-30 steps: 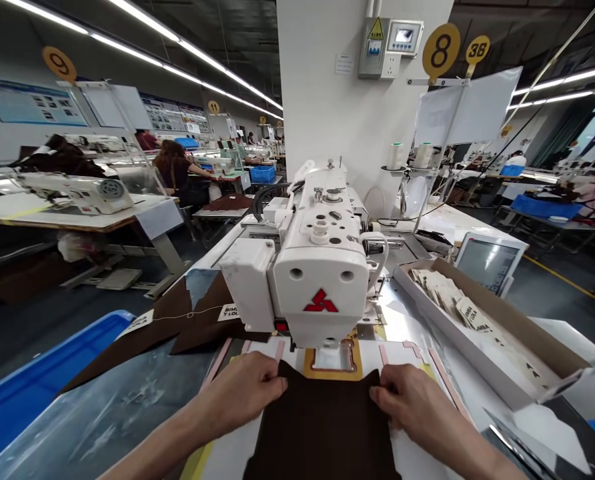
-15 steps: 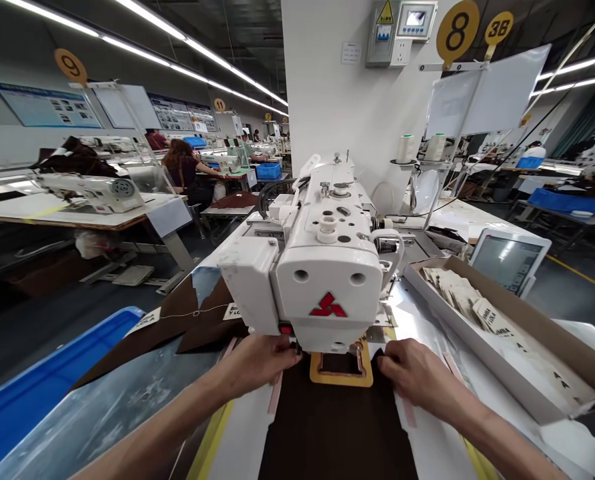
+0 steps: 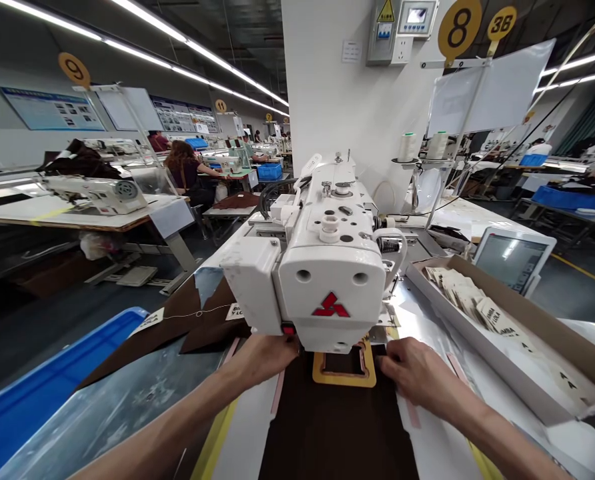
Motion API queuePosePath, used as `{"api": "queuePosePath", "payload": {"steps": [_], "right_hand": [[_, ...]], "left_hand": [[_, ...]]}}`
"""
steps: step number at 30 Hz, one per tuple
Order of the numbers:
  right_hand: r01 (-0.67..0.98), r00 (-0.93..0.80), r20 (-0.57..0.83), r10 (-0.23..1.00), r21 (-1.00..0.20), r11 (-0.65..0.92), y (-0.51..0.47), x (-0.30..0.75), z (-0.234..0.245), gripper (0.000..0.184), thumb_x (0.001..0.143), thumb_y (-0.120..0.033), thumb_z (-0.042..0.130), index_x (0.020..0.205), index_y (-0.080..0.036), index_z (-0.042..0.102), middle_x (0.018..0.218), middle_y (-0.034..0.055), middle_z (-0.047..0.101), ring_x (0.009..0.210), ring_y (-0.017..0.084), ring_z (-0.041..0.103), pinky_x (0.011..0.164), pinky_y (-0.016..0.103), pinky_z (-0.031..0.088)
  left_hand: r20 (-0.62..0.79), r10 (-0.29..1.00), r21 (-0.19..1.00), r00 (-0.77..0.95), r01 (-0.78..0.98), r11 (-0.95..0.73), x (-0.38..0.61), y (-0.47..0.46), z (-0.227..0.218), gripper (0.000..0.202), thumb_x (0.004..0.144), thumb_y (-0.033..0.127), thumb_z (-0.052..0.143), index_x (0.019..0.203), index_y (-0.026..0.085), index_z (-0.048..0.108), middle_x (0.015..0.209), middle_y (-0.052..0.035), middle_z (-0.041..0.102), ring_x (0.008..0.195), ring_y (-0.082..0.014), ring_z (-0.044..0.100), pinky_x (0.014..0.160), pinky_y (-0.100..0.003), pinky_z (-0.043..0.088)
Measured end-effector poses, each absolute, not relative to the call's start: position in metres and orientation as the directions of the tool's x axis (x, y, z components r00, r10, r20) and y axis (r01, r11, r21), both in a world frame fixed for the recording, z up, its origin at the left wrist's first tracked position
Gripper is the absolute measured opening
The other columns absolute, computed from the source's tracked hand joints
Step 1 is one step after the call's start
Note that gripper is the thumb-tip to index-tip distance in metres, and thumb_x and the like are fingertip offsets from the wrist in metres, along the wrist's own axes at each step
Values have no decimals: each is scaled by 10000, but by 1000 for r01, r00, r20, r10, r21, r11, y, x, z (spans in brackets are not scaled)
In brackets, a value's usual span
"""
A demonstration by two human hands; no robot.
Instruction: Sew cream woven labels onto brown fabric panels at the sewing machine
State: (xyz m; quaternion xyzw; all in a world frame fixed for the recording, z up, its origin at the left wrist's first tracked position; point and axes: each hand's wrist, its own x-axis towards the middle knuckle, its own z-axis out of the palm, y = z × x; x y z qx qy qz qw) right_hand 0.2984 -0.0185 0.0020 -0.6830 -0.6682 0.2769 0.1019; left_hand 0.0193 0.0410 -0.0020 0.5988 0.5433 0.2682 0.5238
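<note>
A dark brown fabric piece [image 3: 337,433] lies flat under the head of a white sewing machine [image 3: 331,267]. On top of the fabric rests a yellow clamp frame [image 3: 345,382] with a rectangular opening. My left hand [image 3: 270,355] is closed at the fabric's left edge, its fingertips partly hidden beside the machine head. At the right edge, my right hand [image 3: 411,368] has its fingers curled together on the fabric, close to the frame.
To the right stands a cardboard box [image 3: 482,347] of printed labels, with a tablet-like screen [image 3: 515,260] behind it. Brown pieces with labels [image 3: 212,327] lie left of the machine. A blue bin [image 3: 57,373] sits at far left. A co-worker [image 3: 187,173] sits farther back.
The fabric edge by my right hand, bunched up before, now lies flatter. My left fingertips have slipped slightly farther behind the machine head. The view has shifted a little.
</note>
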Motion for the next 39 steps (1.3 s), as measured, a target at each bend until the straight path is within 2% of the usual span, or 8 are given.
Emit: {"api": "queuePosePath", "payload": {"steps": [6,8,11,15,20,25,33,39], "right_hand": [[890,19,-91,996,-452,-58,-26,305,-6,406,1077,-450,351,928,-213,645,723,55,688,655,235,642,598,341,435],[913,-99,28,995,-394,102,-46,314,-9,398,1086,-426,357,1134,-212,690,988,101,768,896,294,715,747,407,526],[817,-524,214,824,-148,558,-77,328,-19,355,1066,-396,486,1293,-247,715,1390,75,694,1252,339,656,965,472,573],[732,-679,80,730,-13,682,-88,331,-29,478,1045,-514,546,1430,-256,662,1512,29,556,1332,397,606,1001,569,601],[891,-444,-96,891,-158,427,-62,316,-21,530,1083,-513,434,1543,-269,537,1633,3,373,1523,401,345,1192,679,379],[904,-384,-3,923,-207,375,-63,318,-24,534,1082,-507,443,1546,-257,531,1643,36,387,1537,385,333,1223,681,319],[891,-401,80,912,-196,409,-60,322,-31,481,1082,-391,486,1513,-196,572,1619,83,439,1494,390,417,1175,654,415],[828,-513,234,826,-118,548,-98,332,-37,383,1078,-336,505,1431,-277,642,1571,-14,522,1420,300,533,1105,504,541]], "left_hand": [[-79,988,732,134,681,-34,1,14,-1,291,946,421,684,750,206,674,765,-77,679,996,-373,662,904,-457,509],[23,985,671,170,728,-141,-10,-15,-6,245,984,436,620,945,234,754,997,-104,751,1144,-401,640,995,-473,477],[304,797,381,522,700,-604,-24,-54,-20,311,1042,440,587,1289,299,713,1259,-42,751,1222,-297,669,1069,-376,505],[198,613,60,765,615,-786,-29,-53,-34,740,994,629,625,1615,298,397,1608,-33,470,1476,-324,463,1220,-435,403],[97,699,86,709,694,-715,-20,-10,-28,713,1041,636,529,1636,288,344,1624,-47,438,1501,-359,416,1232,-544,369],[176,737,77,653,737,-671,-25,-23,-30,591,1067,540,543,1589,286,437,1631,-52,437,1514,-319,408,1249,-531,356],[146,736,101,661,730,-676,-20,-13,-30,508,1068,489,549,1505,229,564,1563,-90,531,1496,-359,426,1206,-571,410],[288,610,-15,738,640,-768,-34,-44,-36,474,1057,376,582,1514,257,544,1617,-32,471,1529,-286,385,1285,-480,305]]}}
